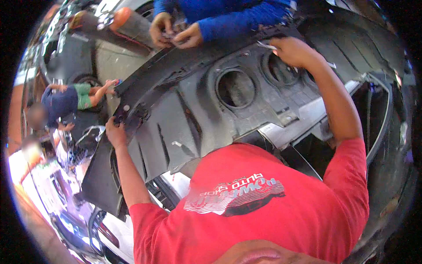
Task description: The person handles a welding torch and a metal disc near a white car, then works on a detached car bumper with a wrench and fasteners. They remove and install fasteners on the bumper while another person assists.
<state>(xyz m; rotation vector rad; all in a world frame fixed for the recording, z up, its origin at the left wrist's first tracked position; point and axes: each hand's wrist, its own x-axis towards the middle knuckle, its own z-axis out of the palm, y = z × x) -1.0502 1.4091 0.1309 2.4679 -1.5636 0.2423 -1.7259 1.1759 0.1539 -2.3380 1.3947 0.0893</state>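
Observation:
A large black plastic car panel (176,110) with round openings lies in front of me, its inner side up; it looks like a bumper cover. At its left end my left hand (115,132) is closed on the panel's edge, fingers bent over it. My right hand (292,52) is over the far side of the panel, just beyond a round opening (281,70). Its fingers are closed on a thin pale metal tool (266,45) whose exact kind is unclear. Another round opening (236,89) lies left of it.
Across the panel, a person in blue sleeves (246,20) has both hands (176,34) together over its far edge, holding something small. Gas cylinders (121,22) lie at the back left. Another person in green shorts (83,96) is farther left, near a car. A pale frame edge (384,119) curves at right.

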